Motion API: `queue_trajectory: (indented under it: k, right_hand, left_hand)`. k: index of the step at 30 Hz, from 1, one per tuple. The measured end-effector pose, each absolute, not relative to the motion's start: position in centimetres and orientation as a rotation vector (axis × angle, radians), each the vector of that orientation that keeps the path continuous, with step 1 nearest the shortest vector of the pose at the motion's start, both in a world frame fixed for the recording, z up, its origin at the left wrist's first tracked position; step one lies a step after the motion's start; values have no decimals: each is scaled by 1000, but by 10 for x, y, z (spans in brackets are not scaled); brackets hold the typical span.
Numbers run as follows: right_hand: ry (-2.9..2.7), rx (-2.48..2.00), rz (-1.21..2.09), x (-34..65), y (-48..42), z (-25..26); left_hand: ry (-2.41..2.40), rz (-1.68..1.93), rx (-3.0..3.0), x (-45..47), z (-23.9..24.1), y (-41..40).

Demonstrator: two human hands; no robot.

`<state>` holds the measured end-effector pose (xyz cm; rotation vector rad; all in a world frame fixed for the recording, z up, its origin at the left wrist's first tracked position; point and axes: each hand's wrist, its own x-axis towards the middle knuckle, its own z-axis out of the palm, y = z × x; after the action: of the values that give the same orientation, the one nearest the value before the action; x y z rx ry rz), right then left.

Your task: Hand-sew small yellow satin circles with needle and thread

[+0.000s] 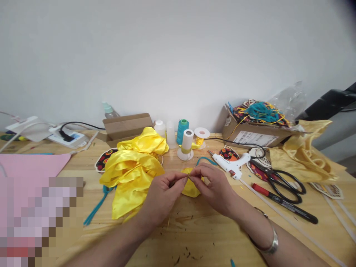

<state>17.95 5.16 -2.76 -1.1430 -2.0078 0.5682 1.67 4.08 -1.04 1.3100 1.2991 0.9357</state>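
Note:
My left hand (164,191) and my right hand (213,187) meet at the fingertips over the middle of the table. Both are closed in a pinch at the gathered upper part of a small piece of yellow satin cloth (191,190), which hangs below and behind the fingers. Whether a thin thread is also pinched there, I cannot tell. Beside my left hand lies a large crumpled heap of bright yellow satin (133,167). A teal tassel (102,204) sticks out at its left edge.
A white hot glue gun (232,165), black-handled scissors (280,181) and a red-and-black marker (286,204) lie at the right. Behind stand a teal thread cone (182,132), a white spool (188,141) and an open cardboard box (250,137). A power strip (68,137) lies back left.

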Motion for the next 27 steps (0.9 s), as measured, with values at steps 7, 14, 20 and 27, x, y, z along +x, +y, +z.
queue_trajectory:
  k: [7,14,20,27]
  right_hand:
    - [-1952,-1162,665,178,51,-24]
    - [-1911,-1153,728,178,50,-21]
    - [-1885,-1169,735,178,52,-21]
    - [-1923,-1128,736,178,53,-19]
  left_hand:
    - [1320,926,1319,16,-12,40]
    - [1315,917,1329,15,-13,40]
    - [1335,929,1411,15,-15,40]
    - [1356,975,1475,14,-18,40]
